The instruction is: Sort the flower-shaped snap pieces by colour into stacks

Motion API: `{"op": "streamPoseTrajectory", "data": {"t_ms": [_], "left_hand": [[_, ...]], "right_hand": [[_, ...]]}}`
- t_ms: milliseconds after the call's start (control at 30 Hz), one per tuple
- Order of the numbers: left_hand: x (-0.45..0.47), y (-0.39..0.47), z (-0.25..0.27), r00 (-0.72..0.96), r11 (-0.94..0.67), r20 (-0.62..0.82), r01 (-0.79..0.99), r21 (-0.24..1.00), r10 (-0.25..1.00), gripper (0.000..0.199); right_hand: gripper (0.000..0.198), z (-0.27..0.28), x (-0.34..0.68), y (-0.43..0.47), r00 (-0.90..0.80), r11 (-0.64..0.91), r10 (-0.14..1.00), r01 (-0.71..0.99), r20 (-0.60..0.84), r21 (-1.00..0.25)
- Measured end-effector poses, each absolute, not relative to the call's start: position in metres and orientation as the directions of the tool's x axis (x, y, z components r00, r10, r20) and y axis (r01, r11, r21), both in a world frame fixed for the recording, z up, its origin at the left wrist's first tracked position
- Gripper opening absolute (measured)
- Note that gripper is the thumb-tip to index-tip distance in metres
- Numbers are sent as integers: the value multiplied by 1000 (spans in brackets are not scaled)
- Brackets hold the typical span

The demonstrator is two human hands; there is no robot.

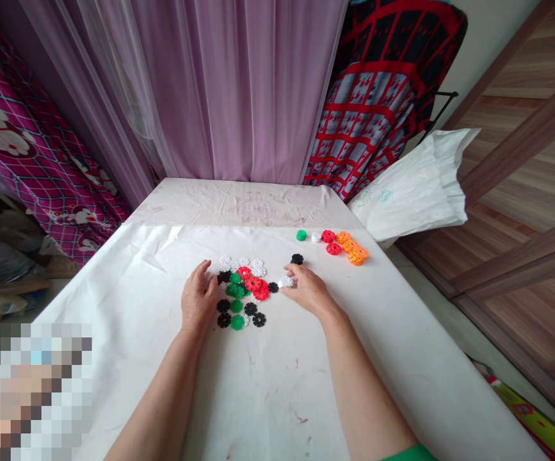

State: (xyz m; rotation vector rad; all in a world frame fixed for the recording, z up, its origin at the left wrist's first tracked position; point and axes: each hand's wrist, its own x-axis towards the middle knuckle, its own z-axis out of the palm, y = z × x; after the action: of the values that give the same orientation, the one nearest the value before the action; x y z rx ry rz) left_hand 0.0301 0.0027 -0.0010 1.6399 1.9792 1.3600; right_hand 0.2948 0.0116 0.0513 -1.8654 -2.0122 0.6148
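Loose plastic snowflake discs lie in a group in the middle of the table. There are green discs (236, 306), red discs (254, 283), black discs (223, 306) and white discs (258, 264), some overlapping. Along the group's left side rests my left hand (199, 299), fingers slightly apart and curved, with nothing seen in it. It is nearest to a black disc (223, 276). My right hand (310, 289), to the right of the group, has thumb and fingers closed around white snowflake discs (285, 282). Just beyond its fingers sits another black disc (297, 258).
Toward the right edge lie orange discs (353, 248), red discs (328, 236), a white disc (316, 237) and a green disc (301, 235). A white bag (416, 186) stands beyond that edge. The table (267, 390) has a white cover; purple curtains (243, 89) hang behind it.
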Motion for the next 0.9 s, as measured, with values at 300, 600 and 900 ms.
{"op": "streamPoseTrajectory", "data": {"t_ms": [300, 600, 900], "left_hand": [[32, 2, 1, -342, -51, 357, 656, 753, 869, 40], [33, 2, 0, -347, -63, 373, 655, 753, 860, 40], [33, 2, -1, -352, -64, 378, 653, 755, 856, 40]], "right_hand": [[16, 87, 250, -19, -426, 343, 903, 789, -51, -509], [28, 80, 205, -42, -535, 487, 823, 837, -188, -249], [25, 89, 227, -32, -418, 372, 897, 889, -145, -267]]}}
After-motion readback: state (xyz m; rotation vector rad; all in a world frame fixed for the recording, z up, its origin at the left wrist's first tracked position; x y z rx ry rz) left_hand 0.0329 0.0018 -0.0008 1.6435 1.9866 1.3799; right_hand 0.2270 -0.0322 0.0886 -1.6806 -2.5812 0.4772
